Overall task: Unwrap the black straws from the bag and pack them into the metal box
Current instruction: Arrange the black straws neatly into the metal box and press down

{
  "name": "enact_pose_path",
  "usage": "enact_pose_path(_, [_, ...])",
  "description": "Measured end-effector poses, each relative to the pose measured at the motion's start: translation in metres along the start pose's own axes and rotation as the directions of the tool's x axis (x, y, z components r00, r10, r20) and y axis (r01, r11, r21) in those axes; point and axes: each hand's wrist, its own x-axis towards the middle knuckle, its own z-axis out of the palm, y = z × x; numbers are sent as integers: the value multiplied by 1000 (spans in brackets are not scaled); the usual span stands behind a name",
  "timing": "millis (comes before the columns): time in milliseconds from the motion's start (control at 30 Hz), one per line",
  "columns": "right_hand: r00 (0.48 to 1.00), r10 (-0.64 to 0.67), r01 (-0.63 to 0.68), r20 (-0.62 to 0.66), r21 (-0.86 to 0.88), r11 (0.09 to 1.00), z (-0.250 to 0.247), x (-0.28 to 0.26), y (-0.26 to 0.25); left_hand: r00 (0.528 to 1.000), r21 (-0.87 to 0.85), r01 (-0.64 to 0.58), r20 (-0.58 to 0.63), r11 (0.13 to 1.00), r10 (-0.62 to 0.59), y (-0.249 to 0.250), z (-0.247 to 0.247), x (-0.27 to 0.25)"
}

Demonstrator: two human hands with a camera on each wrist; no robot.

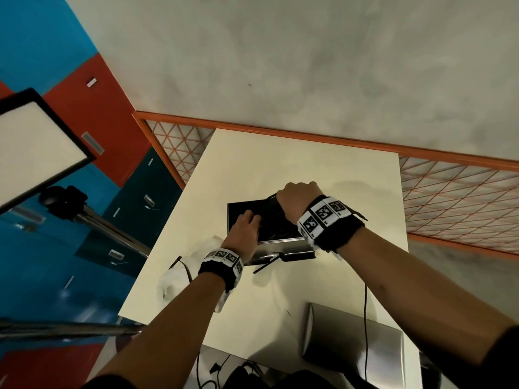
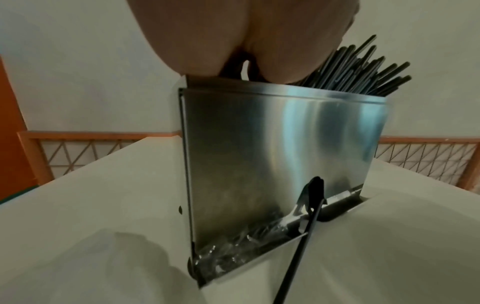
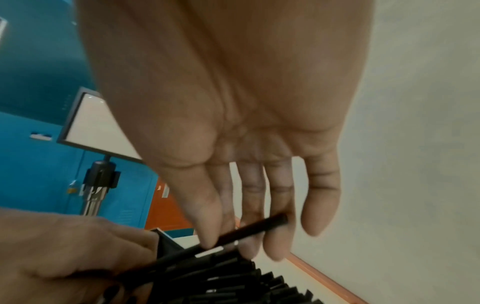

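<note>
A shiny metal box [image 1: 280, 248] [image 2: 272, 154] stands mid-table, packed with black straws [image 1: 269, 220] [image 2: 363, 72] [image 3: 246, 283]. My left hand [image 1: 244, 224] [image 2: 246, 41] [image 3: 64, 257] lies on the box's left end, its fingers curled down onto the straws there. My right hand [image 1: 297, 196] [image 3: 228, 246] hovers over the far right end and pinches one black straw [image 3: 254, 228] between thumb and fingers. Another loose straw [image 1: 265, 265] [image 2: 298, 246] pokes out of the slot at the box's front foot. The crumpled clear bag [image 1: 174, 279] lies left of my left wrist.
A flat metal lid [image 1: 351, 346] lies at the table's near right edge, with a black cable [image 1: 365, 318] running over it. A light panel on a stand [image 1: 36, 144] is off the table's left side. An orange mesh fence [image 1: 449, 192] runs behind the table.
</note>
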Motion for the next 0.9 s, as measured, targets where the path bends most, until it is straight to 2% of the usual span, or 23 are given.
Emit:
enact_pose_path(133, [999, 20, -14, -42, 137, 990, -2, -8, 15, 995, -133, 35, -85, 991, -47, 0, -1, -4])
enact_pose_path(233, [964, 42, 1, -263, 161, 987, 9, -24, 22, 988, -211, 42, -140, 977, -73, 0, -6, -7])
enact_pose_path(300, [931, 37, 99, -363, 349, 932, 26, -41, 16, 986, -275, 18, -157, 961, -64, -1, -7, -9])
enact_pose_path(367, [970, 2, 157, -242, 637, 755, 53, -55, -1, 988, -288, -20, -153, 957, -26, -3, -5, -9])
enact_pose_path(400, [994, -45, 107, -102, 767, 632, 72, -58, -11, 992, -248, -35, -127, 968, 4, -4, -4, -8])
enact_pose_path(433, [993, -103, -2, 63, 863, 505, 94, -58, -22, 997, -179, -41, -76, 983, 28, -4, -2, -5])
enact_pose_path(467, [966, -139, -150, 220, 907, 394, 117, -56, -32, 999, -97, -39, -5, 995, 39, -2, -2, -3])
enact_pose_path(533, [874, -116, -447, 473, 874, 192, 161, -45, -49, 994, 32, -26, 111, 999, 22, 2, -1, 2])
enact_pose_path(600, [772, -42, -636, 635, 770, -50, 191, -34, -62, 989, 72, 7, 145, 997, -18, 6, -3, 8])
enact_pose_path(667, [731, -2, -642, 682, 687, -341, 208, -24, -72, 986, 59, 47, 156, 997, -56, 8, -3, 12])
enact_pose_path(733, [728, -1, -566, 685, 601, -565, 213, -15, -79, 986, 52, 61, 155, 997, -69, 8, -4, 15])
enact_pose_path(800, [727, 2, -488, 687, 519, -702, 216, -3, -85, 986, 45, 64, 154, 997, -70, 6, -5, 17])
enact_pose_path(900, [716, 44, -406, 697, 467, -785, 214, 13, -92, 983, 11, 68, 170, 998, -69, 3, -9, 24])
